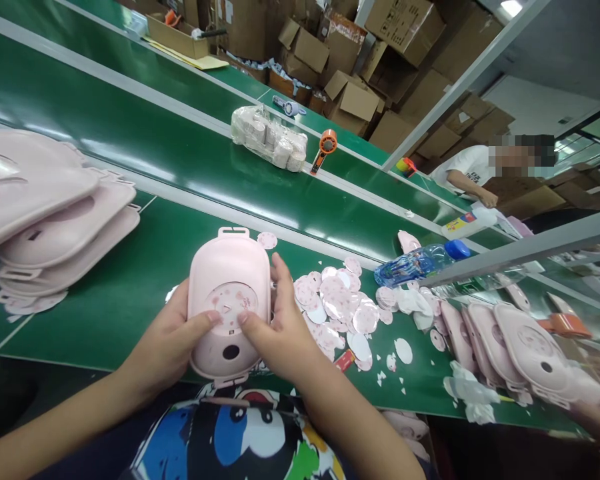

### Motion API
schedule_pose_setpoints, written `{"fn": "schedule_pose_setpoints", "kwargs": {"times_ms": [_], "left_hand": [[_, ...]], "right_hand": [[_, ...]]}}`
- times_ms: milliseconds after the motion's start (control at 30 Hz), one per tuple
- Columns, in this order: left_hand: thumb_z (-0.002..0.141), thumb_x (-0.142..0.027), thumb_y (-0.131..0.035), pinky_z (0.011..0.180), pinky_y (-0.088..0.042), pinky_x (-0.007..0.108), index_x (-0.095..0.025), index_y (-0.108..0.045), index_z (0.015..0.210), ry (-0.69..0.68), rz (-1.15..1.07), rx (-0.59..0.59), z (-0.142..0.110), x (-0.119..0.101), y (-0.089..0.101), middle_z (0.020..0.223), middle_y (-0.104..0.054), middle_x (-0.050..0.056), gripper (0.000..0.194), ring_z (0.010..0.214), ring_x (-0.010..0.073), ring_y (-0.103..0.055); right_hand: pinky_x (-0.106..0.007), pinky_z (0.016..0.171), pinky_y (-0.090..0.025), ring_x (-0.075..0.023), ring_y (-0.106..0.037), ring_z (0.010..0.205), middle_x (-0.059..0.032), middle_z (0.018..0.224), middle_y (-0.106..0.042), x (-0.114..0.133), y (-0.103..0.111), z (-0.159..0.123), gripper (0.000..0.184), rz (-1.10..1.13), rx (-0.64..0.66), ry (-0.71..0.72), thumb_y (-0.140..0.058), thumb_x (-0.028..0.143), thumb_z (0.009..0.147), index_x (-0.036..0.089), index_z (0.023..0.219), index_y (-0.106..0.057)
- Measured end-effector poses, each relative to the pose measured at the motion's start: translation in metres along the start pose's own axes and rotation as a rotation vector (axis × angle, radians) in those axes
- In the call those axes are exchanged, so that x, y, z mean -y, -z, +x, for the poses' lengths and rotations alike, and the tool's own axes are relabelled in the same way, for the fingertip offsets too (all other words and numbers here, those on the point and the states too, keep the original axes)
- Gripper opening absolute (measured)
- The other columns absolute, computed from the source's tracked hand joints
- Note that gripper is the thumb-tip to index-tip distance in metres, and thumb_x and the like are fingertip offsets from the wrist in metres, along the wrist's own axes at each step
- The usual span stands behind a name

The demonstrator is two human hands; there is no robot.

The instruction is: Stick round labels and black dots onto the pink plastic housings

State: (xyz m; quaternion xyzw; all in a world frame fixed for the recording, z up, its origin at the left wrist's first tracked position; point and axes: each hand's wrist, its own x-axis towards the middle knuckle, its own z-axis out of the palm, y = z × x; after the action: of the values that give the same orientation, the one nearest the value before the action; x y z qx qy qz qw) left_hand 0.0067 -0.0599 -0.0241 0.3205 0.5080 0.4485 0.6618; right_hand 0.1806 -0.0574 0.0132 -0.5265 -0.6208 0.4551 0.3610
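Observation:
I hold a pink plastic shell [229, 267] upright between both hands over the near edge of the green table. My left hand [173, 340] grips its left side, thumb pressed on the round patterned sticker [229, 307] on its face. My right hand [275, 327] wraps the right side, thumb also on the sticker. A dark hole shows below the sticker. A heap of loose round stickers [337, 307] lies just right of my right hand.
Stacked pink shells [45, 213] lie at the left; a row of finished shells [510, 347] leans at the right. A water bottle [420, 261], a bag of tape rolls [270, 137], an orange tape tool [325, 148] and a seated person [475, 173] are beyond, with cardboard boxes behind.

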Motion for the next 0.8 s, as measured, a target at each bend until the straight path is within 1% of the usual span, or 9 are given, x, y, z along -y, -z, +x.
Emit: {"fn": "schedule_pose_setpoints", "kwargs": {"times_ms": [67,167,300,400,467,567,667,733,800], "left_hand": [[0.075,-0.042,-0.075,0.081,-0.06,0.045,-0.032,-0.046,0.136,-0.009,-0.011,0.003,0.0,0.002,0.0,0.126,-0.062,0.009,0.069,0.115,0.0397,-0.061],[0.076,-0.041,-0.075,0.083,-0.06,0.044,-0.032,-0.046,0.137,-0.025,0.022,-0.016,-0.002,0.007,0.002,0.126,-0.063,0.009,0.068,0.116,0.039,-0.061],[0.078,-0.042,-0.073,0.082,-0.059,0.038,-0.03,-0.048,0.138,-0.051,0.088,-0.025,0.006,0.003,0.007,0.127,-0.063,0.008,0.066,0.119,0.037,-0.059],[0.081,-0.042,-0.068,0.087,-0.056,0.033,-0.022,-0.048,0.14,-0.228,0.244,-0.025,0.041,-0.015,0.021,0.134,-0.06,0.009,0.066,0.123,0.0333,-0.056],[0.087,-0.04,-0.061,0.093,-0.053,0.034,-0.017,-0.038,0.148,-0.327,0.459,-0.054,0.076,-0.029,0.036,0.14,-0.056,0.012,0.069,0.123,0.0295,-0.056],[0.089,-0.036,-0.056,0.089,-0.053,0.04,-0.006,-0.016,0.155,-0.292,0.664,-0.198,0.125,-0.047,0.057,0.133,-0.06,0.021,0.082,0.11,0.0292,-0.064],[0.084,-0.032,-0.062,0.095,-0.049,0.045,-0.009,-0.046,0.143,-0.26,0.871,-0.266,0.141,-0.062,0.064,0.125,-0.066,0.019,0.065,0.11,0.0339,-0.064],[0.081,-0.036,-0.067,0.104,-0.04,0.049,-0.015,-0.066,0.123,-0.269,1.013,-0.281,0.128,-0.074,0.062,0.121,-0.069,0.015,0.047,0.117,0.0383,-0.059],[0.083,-0.044,-0.064,0.107,-0.034,0.055,-0.017,-0.07,0.118,-0.29,1.118,-0.316,0.106,-0.09,0.062,0.123,-0.068,0.014,0.044,0.122,0.0418,-0.054]], "right_hand": [[-0.048,0.108,-0.042,-0.0279,-0.045,0.132,-0.0083,0.149,-0.04,-0.01,-0.005,0.0,0.088,0.237,0.089,-0.092,-0.06,0.03,0.082,0.03,0.155,-0.01],[-0.047,0.107,-0.043,-0.0269,-0.051,0.127,-0.0043,0.139,-0.052,-0.018,-0.012,0.0,0.077,0.387,0.088,-0.137,-0.058,0.023,0.08,0.031,0.15,-0.026],[-0.047,0.109,-0.041,-0.0272,-0.047,0.131,-0.0062,0.146,-0.044,-0.022,-0.013,0.005,0.083,0.435,0.072,-0.17,-0.06,0.024,0.08,0.032,0.152,-0.02],[-0.048,0.105,-0.044,-0.028,-0.047,0.13,-0.0122,0.155,-0.028,-0.022,-0.01,0.008,0.094,0.463,0.006,-0.144,-0.064,0.033,0.08,0.031,0.153,-0.005],[-0.048,0.101,-0.046,-0.0279,-0.05,0.126,-0.0131,0.154,-0.027,-0.022,-0.009,0.008,0.088,0.44,-0.053,-0.111,-0.064,0.035,0.081,0.033,0.151,-0.011],[-0.048,0.101,-0.044,-0.0264,-0.052,0.123,-0.0112,0.15,-0.033,-0.023,-0.01,0.004,0.073,0.416,-0.033,-0.092,-0.062,0.034,0.083,0.035,0.146,-0.024],[-0.047,0.1,-0.046,-0.0255,-0.053,0.121,-0.0101,0.148,-0.037,-0.025,-0.01,0.0,0.064,0.416,0.042,-0.116,-0.064,0.035,0.084,0.034,0.141,-0.034],[-0.044,0.096,-0.049,-0.0246,-0.055,0.118,-0.01,0.146,-0.04,-0.026,-0.006,-0.002,0.059,0.4,0.068,-0.126,-0.064,0.035,0.084,0.033,0.138,-0.039],[-0.041,0.091,-0.052,-0.0229,-0.058,0.113,-0.0097,0.141,-0.047,-0.027,0.002,-0.003,0.05,0.319,0.066,-0.136,-0.061,0.031,0.086,0.03,0.133,-0.046]]}}
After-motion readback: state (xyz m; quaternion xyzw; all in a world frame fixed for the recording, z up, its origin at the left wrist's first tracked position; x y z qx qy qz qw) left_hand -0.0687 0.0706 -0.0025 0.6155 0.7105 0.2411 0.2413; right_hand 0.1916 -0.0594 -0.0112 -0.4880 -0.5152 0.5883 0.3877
